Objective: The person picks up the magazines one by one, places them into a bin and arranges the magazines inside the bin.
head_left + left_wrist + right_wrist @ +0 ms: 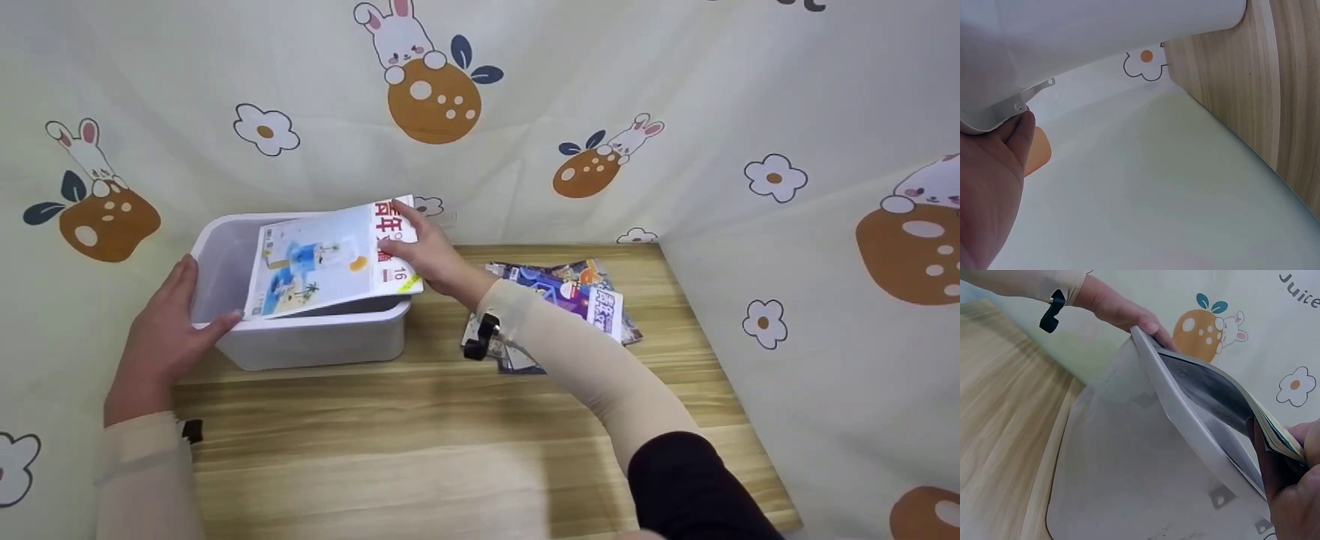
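Observation:
A white plastic bin (322, 343) stands at the back left of the wooden table. My left hand (161, 337) grips its left rim, thumb along the front corner; in the left wrist view, the fingers (1023, 135) reach under the lip. With my right hand (435, 255) I hold a magazine (319, 259) by its right edge, between thumb and fingers. The magazine's light blue cover, with red lettering, faces up over the bin's opening. Its left end dips by the rim near my left thumb, while the right end is raised. In the right wrist view the page edges (1278, 433) show.
Several magazines (611, 311) lie in a loose, overlapping pile on the table, right of the bin and partly behind my right forearm. A pale curtain (517, 45) with rabbit and orange prints rises along the table's back and sides. The wooden tabletop (360, 457) extends toward me.

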Motion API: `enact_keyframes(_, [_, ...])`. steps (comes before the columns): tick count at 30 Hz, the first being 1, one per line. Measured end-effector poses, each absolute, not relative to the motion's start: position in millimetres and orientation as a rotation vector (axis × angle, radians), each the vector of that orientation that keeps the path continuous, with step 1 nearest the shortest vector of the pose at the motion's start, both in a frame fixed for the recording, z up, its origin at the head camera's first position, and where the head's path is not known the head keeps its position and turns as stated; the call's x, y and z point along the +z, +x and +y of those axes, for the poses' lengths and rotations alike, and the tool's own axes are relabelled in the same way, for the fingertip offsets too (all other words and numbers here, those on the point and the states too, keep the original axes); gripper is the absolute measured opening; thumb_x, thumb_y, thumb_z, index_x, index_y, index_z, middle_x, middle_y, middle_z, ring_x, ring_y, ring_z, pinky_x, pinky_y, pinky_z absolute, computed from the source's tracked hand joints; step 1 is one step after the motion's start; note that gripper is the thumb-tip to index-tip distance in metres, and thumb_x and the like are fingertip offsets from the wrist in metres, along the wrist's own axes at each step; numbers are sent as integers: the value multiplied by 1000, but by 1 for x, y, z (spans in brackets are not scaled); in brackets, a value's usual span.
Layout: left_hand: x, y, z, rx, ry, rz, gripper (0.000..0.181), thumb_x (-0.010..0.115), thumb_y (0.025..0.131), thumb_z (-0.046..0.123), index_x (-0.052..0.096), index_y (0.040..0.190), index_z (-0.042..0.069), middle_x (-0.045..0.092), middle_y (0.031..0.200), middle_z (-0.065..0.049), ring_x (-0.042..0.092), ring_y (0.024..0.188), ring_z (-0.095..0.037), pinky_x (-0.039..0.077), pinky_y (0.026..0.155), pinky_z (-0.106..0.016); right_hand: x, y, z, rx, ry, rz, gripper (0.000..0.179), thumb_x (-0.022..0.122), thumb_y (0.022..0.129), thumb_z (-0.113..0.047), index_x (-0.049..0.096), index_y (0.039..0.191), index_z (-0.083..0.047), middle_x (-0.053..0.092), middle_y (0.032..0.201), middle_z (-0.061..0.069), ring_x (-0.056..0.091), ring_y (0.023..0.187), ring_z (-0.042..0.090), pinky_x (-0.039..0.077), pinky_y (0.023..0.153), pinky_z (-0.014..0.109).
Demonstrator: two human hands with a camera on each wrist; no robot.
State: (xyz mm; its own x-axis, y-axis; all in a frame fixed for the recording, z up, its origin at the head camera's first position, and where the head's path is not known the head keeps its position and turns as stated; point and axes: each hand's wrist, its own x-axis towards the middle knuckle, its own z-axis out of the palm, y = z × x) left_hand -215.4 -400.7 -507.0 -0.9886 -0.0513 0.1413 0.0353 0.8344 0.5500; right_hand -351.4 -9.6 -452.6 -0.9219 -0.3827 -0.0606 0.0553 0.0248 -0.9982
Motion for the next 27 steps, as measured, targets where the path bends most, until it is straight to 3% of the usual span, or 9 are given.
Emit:
enact_keyframes(8, [-508, -215, -403, -863, 25, -2870, 120, 68, 99, 70, -4, 178, 15, -1, 185, -16, 3, 168, -50, 14, 123, -84, -452, -350, -28, -1947, -309, 2081, 82, 85, 99, -14, 48, 170, -29, 48, 163, 8, 72, 114, 18, 67, 85, 33])
enact_keyframes(11, [-508, -215, -404, -855, 23, -2869, 118, 67, 100, 70, -3, 178, 15, -1, 185, -16, 4, 168, -49, 14, 125, -82, -450, -348, -36, -1949, -290, 2093, 82, 86, 98, -14, 48, 169, -29, 52, 161, 6, 71, 114, 15, 67, 85, 31])
enact_keyframes(21, [-507, -215, -402, -843, 4, -2879, 119, 67, 100, 70, -5, 177, 14, -2, 185, -17, 3, 168, -49, 13, 126, -80, -450, -342, -58, -2029, -249, 2027, 86, 87, 95, -6, 49, 169, -28, 62, 133, 4, 79, 92, 22, 70, 76, 38])
enact_keyframes(27, [-506, -216, -401, -848, 20, -2880, 119, 67, 99, 70, -3, 178, 16, -1, 185, -17, 5, 167, -52, 14, 123, -84, -453, -338, -69, -2045, -272, 2051, 91, 90, 91, -2, 48, 169, -25, 62, 132, 6, 77, 92, 20, 69, 75, 37])
